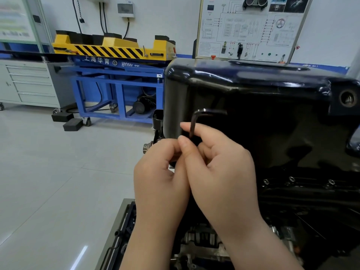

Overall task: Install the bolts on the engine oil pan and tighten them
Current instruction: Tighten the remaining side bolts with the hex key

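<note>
The glossy black oil pan [253, 90] fills the right half of the head view, bolted face down on an engine. A dark L-shaped hex key [194, 121] stands upright at the pan's near left corner, its short arm pointing right. My right hand [218, 162] pinches the key's long shaft between thumb and fingers. My left hand [161, 172] is curled close against it, fingertips at the key's lower end; what they hold is hidden. Three bolts [291, 179] sit in the pan's front flange to the right.
A threaded drain hole [347, 98] shows on the pan's right end. Engine parts [200, 242] lie below my wrists on a grey stand. Behind, a blue and yellow lift table [116, 55], a grey drawer cabinet [29, 82] and a wiring display board [251, 28].
</note>
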Demonstrator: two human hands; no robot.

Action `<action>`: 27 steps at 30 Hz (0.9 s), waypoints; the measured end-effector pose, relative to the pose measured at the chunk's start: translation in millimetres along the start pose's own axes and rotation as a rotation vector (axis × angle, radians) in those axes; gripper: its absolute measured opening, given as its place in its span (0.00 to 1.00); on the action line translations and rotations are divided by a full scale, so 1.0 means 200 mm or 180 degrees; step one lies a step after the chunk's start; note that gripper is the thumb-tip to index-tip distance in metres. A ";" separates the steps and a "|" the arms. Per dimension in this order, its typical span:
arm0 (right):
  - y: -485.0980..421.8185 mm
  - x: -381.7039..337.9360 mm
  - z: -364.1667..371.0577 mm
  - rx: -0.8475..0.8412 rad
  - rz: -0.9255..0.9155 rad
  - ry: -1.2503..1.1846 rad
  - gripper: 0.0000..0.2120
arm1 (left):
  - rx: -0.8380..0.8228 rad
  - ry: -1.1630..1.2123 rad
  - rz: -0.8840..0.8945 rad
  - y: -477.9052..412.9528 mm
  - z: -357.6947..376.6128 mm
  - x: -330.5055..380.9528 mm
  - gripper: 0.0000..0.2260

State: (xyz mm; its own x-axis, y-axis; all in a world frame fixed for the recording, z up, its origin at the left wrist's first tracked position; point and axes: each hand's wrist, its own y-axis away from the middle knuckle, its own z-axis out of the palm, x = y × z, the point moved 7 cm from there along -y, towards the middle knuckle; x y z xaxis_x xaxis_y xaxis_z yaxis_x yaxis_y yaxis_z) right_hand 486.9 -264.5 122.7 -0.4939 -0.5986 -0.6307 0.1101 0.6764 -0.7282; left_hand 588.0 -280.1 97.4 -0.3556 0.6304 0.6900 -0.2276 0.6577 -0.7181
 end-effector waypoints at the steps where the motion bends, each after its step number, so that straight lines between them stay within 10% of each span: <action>1: 0.00 0.00 0.00 -0.0041 -0.0032 -0.0003 0.07 | -0.0053 0.0015 0.0024 0.00 0.00 0.01 0.09; 27: 0.00 0.03 -0.02 0.0216 0.0143 0.0181 0.10 | 0.0056 0.0195 -0.0274 0.00 -0.01 -0.02 0.09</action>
State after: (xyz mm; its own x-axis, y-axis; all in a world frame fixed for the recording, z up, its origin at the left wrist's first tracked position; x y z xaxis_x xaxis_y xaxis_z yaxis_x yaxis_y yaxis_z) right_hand 480.8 -265.2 120.0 -0.5352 -0.5415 -0.6483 0.1906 0.6703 -0.7172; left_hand 590.9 -282.2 94.0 -0.2780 0.5963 0.7531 -0.2710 0.7035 -0.6570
